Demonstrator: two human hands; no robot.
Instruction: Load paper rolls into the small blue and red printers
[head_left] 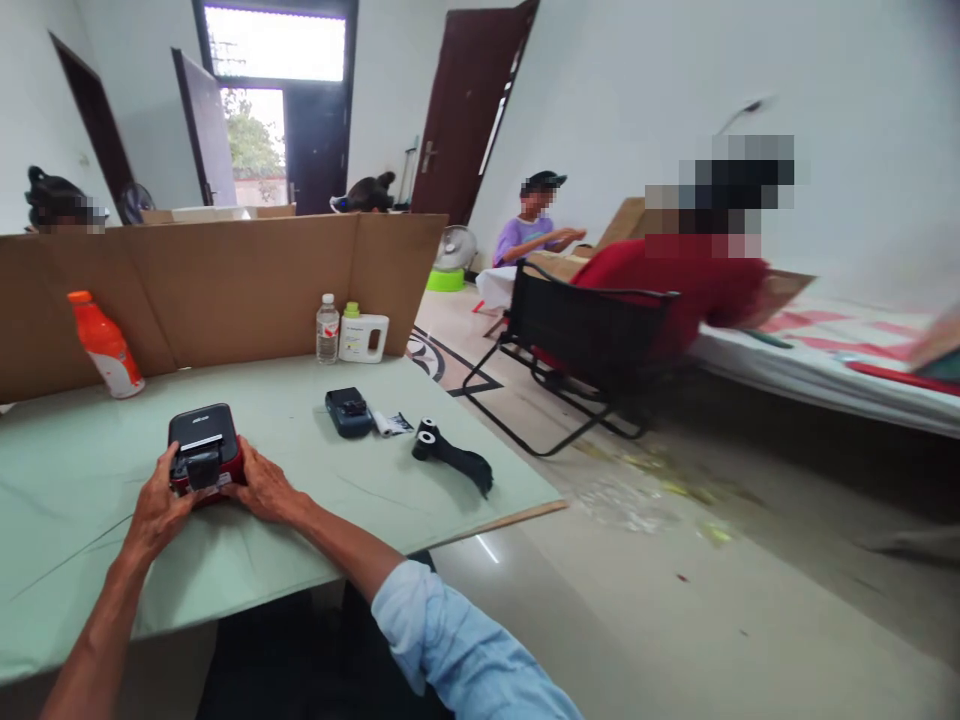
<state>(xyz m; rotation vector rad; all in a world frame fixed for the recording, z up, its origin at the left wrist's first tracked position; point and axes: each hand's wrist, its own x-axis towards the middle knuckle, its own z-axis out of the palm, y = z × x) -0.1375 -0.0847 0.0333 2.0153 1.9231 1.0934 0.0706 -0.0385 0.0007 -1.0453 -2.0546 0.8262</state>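
On the pale green tabletop [292, 520] sits a small black and red label printer [202, 420], with a strip of black material [202, 468] at its front slot. My left hand [157, 508] grips its left side, and my right hand [264, 482] is wrapped round the right side. Both thumbs are near the front edge, by the strip. Part of the printer's lower body is hidden by my fingers. To the right lie a smaller dark device [349, 412], a small white roll with a dark printed end [384, 425], and black strap-like rolls with white cores [457, 460].
A cardboard partition [247, 290] stands along the table's far side. Before it are an orange bottle [105, 345], a clear water bottle [328, 330] and a white jug [366, 338]. A person in red sits in a black folding chair [592, 330] at right; other people sit farther back.
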